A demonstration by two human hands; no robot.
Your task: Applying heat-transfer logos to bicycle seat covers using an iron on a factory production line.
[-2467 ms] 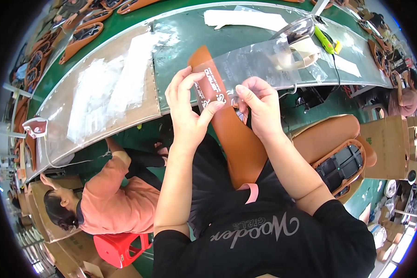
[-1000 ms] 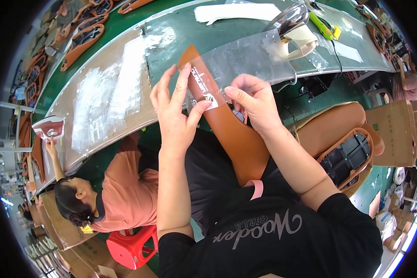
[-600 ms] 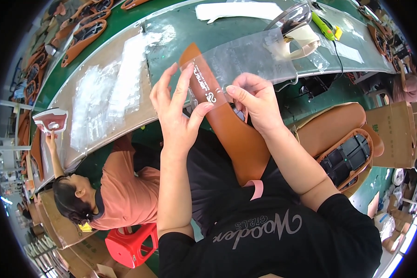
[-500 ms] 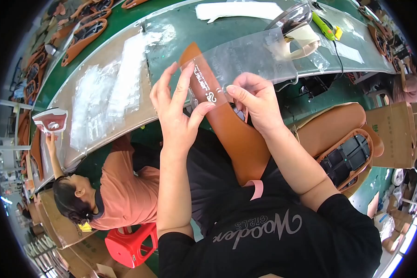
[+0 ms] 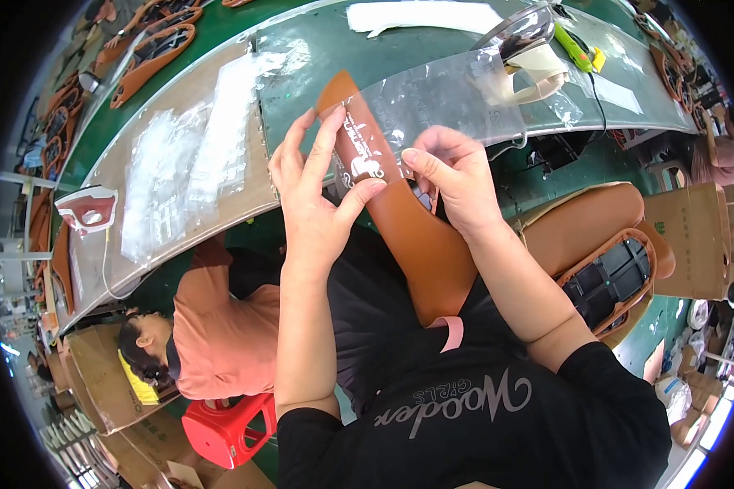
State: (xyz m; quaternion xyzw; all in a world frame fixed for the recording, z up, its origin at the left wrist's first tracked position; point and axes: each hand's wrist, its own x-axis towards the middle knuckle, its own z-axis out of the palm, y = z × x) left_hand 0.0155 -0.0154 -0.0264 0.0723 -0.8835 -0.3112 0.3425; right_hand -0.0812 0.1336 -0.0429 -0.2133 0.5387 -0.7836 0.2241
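A long brown padded seat piece (image 5: 420, 244) stands slanted across my lap, its narrow end up at the table edge. Over its upper part lies a clear plastic film (image 5: 440, 94) with white printed lettering, its loose side stretching right above the table. My left hand (image 5: 308, 183) has its fingers spread, with the index fingertip and thumb touching the film's left edge on the seat piece. At the film's lower edge, my right hand (image 5: 453, 175) is closed, thumb against bent fingers, pinching it. Those right fingertips partly hide what lies behind them.
Clear film sheets (image 5: 167, 171) lie on the table's left part, a red-and-white clothes iron (image 5: 88, 210) beyond. Toward the back right are another iron (image 5: 518, 37) and a green corded tool (image 5: 575, 49). More seats (image 5: 612, 273) stand right; a co-worker (image 5: 224, 326) leans over by a red stool (image 5: 228, 428).
The co-worker's hand has left the iron on the left, and their head has bent lower, toward the carton. My hands and the film have shifted only slightly.
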